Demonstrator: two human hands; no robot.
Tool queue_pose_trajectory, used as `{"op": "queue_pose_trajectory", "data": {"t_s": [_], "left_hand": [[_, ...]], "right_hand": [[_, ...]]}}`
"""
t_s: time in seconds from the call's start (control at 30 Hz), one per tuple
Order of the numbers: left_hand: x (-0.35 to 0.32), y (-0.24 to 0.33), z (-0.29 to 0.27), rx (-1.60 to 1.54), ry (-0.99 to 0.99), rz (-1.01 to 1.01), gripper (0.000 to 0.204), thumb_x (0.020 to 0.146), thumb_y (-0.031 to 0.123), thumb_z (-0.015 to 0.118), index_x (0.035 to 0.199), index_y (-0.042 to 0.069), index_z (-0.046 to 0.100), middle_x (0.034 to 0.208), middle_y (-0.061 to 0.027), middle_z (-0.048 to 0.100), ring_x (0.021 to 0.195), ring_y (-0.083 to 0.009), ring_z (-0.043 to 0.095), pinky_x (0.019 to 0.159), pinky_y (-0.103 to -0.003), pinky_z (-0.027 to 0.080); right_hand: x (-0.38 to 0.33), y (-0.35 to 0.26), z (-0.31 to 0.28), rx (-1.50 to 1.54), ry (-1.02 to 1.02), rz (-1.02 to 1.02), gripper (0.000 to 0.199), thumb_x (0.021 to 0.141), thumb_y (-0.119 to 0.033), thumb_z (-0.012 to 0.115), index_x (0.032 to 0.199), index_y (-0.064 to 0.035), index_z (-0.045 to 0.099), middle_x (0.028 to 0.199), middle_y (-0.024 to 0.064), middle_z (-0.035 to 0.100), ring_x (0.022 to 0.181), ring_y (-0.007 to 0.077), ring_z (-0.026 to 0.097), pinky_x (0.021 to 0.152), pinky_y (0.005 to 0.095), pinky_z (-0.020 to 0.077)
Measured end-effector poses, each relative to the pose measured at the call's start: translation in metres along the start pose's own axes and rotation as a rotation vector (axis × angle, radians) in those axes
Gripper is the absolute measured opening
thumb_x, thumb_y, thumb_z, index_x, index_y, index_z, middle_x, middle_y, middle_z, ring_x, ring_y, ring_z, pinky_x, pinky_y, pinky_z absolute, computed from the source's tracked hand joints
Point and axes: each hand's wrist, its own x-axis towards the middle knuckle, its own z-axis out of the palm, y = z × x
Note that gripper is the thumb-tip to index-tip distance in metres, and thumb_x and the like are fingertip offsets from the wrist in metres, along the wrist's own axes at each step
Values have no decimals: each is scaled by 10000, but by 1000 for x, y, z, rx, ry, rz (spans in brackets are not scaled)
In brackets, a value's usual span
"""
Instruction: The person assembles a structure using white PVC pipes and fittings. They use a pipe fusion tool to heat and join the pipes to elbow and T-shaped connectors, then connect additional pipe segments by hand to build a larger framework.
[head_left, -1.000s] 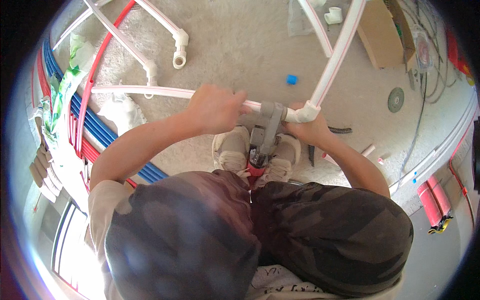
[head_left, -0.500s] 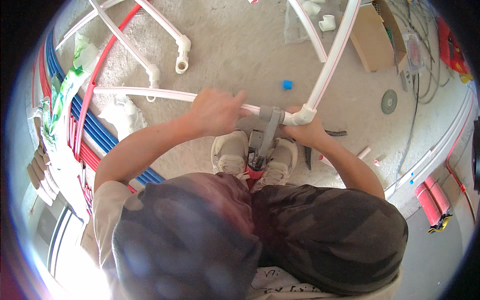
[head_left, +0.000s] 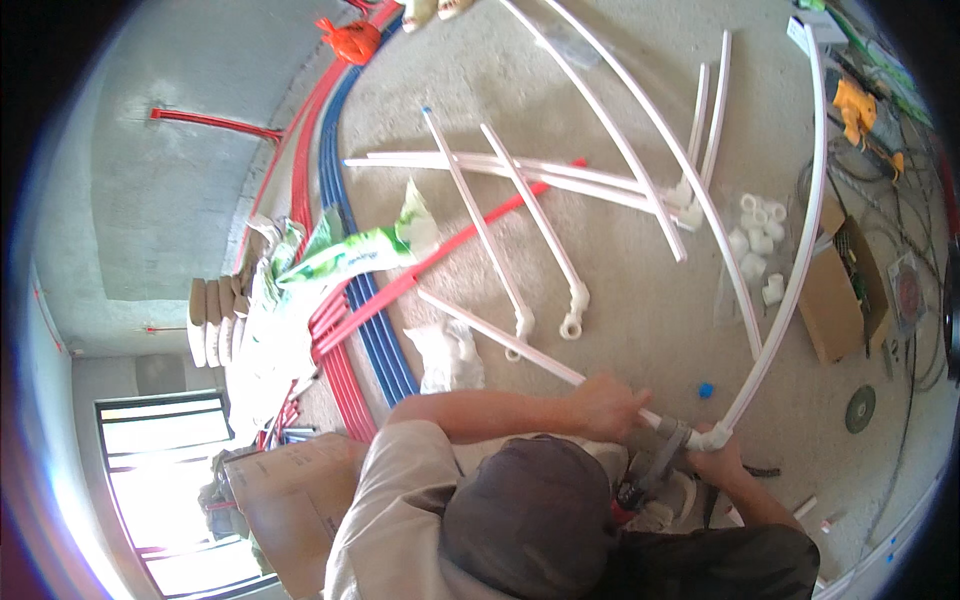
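My left hand is closed around a white plastic pipe with a thin red stripe. The near end of that pipe meets the grey head of a pipe fusion welder, which has a red lower part and stands by my shoes. On the welder's other side is a white elbow fitting. My right hand grips this elbow from below, its fingers partly hidden. From the elbow a long striped pipe runs away toward the far right.
Several white pipes lie across the concrete floor. Blue pipes and red pipes run along the left. A blue cap, a bag of white fittings, a cardboard box, a grinding disc and a yellow power tool lie rightward.
My view has swung up and left, so the window, wall and more pipes show. Both hands keep their places on the pipe and elbow at the welder.
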Motion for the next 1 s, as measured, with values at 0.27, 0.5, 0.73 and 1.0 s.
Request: {"op": "queue_pose_trajectory", "data": {"t_s": [0.27,0.5,0.73,1.0], "left_hand": [[-1,-3,9,44,98,10,405,957,459,630,1112,86,599,731,-207,668,710,-441,673,622,-559,491],[-2,0,6,57,4,-16,421,931,464,640,1173,120,635,814,-208,700,799,-409,704,679,-544,519],[2,-11,16,13,78,-34,399,923,471,691,995,86,615,803,-195,698,773,-432,681,674,-566,499],[-14,-17,21,48,321,120,363,921,413,704,880,64,610,828,-147,664,729,-413,656,644,-536,498]], "right_hand": [[0,-7,-6,218,43,85,243,713,-225,819,850,-58,708,766,129,701,770,323,722,680,435,547],[2,5,3,98,114,-90,209,818,-278,756,840,-81,687,800,153,696,774,377,707,677,471,549],[-9,-7,-13,299,57,40,209,838,-214,764,970,-60,715,849,161,725,839,374,721,772,452,568],[-23,-34,-52,403,-134,47,487,912,-256,787,1316,-42,621,1144,183,709,1045,341,688,909,415,527]]}}
